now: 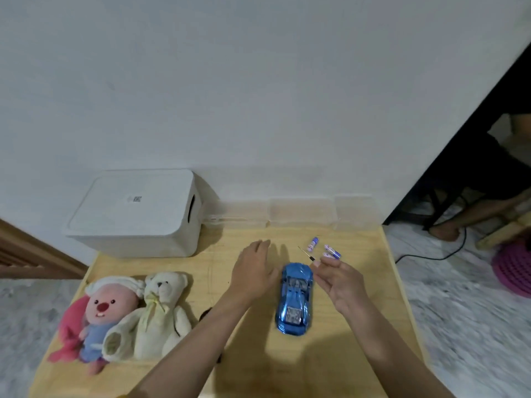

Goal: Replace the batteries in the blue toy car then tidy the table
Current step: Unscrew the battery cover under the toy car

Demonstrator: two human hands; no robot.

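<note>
1. On the wooden desk (359,326), your blue toy car (294,298) stood wheels-down between your two hands, nose toward the wall, so its underside was not shown.
2. Your left hand (254,271) hovered just beside the car's left flank, its fingers (263,245) straight and spread, holding nothing.
3. Your right hand (340,278) was just right of the car's nose with fingers loosely curled; whether its fingertips pinched the handle of the small screwdriver (306,254) or merely reached it could not be told.
4. Three loose batteries (326,248) lay near the far edge, beyond your right hand; fresh or spent could not be read from them.
5. By my judgement you were at the very start: no cover looked removed and no cell looked fitted. Turning the car over, opening it, swapping cells, closing it and tidying were all left.
6. Against the wall, the white lidded box (135,214) sat closed, its contents hidden.
7. Beside it, the row of clear bins (301,215) showed nothing I could make out inside.
8. Two plush toys (126,314) lay at the desk's left.
</note>
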